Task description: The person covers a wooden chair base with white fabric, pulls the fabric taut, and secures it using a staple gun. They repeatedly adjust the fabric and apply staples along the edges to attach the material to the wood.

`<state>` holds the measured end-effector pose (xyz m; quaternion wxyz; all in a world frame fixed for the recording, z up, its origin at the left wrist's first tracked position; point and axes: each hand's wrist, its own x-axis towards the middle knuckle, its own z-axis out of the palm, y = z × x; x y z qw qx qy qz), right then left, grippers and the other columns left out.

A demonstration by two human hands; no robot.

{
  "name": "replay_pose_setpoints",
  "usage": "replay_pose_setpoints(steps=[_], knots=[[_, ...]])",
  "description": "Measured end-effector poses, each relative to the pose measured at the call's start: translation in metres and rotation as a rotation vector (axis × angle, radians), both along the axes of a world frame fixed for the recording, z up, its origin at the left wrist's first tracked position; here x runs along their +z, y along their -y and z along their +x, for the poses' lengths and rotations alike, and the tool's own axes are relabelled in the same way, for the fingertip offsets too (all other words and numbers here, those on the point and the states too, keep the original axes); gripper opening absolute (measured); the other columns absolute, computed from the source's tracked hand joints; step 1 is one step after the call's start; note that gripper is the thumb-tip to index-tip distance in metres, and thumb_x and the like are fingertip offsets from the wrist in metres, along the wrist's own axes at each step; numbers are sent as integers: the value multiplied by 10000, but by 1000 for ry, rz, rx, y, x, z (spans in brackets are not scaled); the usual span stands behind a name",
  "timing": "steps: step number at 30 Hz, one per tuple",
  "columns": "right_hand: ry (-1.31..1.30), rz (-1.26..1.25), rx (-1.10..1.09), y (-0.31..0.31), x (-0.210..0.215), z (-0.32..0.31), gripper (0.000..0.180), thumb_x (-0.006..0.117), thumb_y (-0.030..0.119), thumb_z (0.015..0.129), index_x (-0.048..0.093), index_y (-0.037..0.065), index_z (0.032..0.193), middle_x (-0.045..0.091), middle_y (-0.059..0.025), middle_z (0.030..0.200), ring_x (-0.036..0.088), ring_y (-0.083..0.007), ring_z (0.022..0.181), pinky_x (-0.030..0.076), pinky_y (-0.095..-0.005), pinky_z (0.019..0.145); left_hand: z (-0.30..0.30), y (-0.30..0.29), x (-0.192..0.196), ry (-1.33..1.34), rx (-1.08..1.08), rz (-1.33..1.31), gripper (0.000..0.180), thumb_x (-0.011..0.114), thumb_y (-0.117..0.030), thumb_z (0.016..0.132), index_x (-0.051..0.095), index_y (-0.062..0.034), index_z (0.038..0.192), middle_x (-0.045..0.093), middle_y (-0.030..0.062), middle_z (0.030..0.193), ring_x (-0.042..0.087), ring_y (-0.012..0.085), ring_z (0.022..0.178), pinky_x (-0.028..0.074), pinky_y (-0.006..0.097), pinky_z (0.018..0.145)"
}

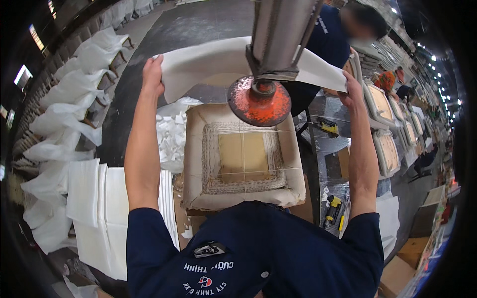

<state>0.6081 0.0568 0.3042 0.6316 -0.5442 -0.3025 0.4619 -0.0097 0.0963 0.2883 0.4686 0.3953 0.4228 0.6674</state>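
Observation:
A wide, thin white sheet (208, 62), perhaps foam or padding, hangs in a curve between my raised hands. Its left end is gripped by my left hand (153, 74), and my right hand (353, 89) grips the other end. In front of the sheet's middle hangs a metal column with a round, worn orange-red disc (261, 102), hiding part of it. Below the disc, close to my body, lies a square seat (196, 159) covered in beige cloth, with a yellowish square centre and rough, layered edges around it. Both hands are apart from the seat.
White foam scraps (171, 134) lie left of the seat, with stacked white sheets (117, 198) nearer me. A yellow-black staple gun (333, 208) and a similar tool (327, 126) are on the right-hand table. Another person (328, 39) stands beyond; plastic-wrapped chairs (69, 94) line the left.

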Motion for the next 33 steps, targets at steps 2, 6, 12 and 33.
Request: replay_pose_setpoints(steps=[2,6,12,33], knots=[[-69,13,42,6,-23,21,333,593,270,999,630,-8,1177,728,-122,1021,730,-246,879,621,-414,748,2,2,-18,-27,-8,-59,209,586,-211,1008,562,-37,1121,631,94,1033,632,215,939,542,411,820],[-153,-97,-52,38,-74,3,340,608,272,987,619,15,1209,701,-147,1108,714,-277,987,607,-452,847,-8,15,-59,-79,22,-161,225,589,-200,990,566,-29,1134,631,119,1101,635,233,985,546,419,830],[25,-219,-130,109,-202,7,157,639,189,938,658,43,994,671,-66,883,656,-213,778,542,-396,697,-14,63,-189,-212,-15,-357,334,572,-179,968,566,62,1200,680,202,1077,714,305,904,613,435,763],[147,-532,-25,251,-335,17,208,668,246,970,681,39,988,686,-41,851,648,-157,716,531,-340,657,-31,211,-361,-597,112,-656,386,654,-323,971,625,53,1054,661,140,930,559,204,868,476,386,818]])
